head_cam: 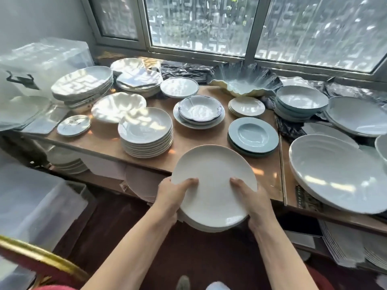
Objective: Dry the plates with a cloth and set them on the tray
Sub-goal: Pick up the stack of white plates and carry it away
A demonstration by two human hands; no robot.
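Head view: plate stack (213,185) in both hands

I am looking at one bare patch of brown table (192,141), lying between the tall stack of white plates (146,132) on my left and the blue rimmed plates (253,136) on my right. The scalloped bowl (200,109) is closing off its far end. The big ridged platter (337,172) is blocking the right side, overhanging the table's near edge.
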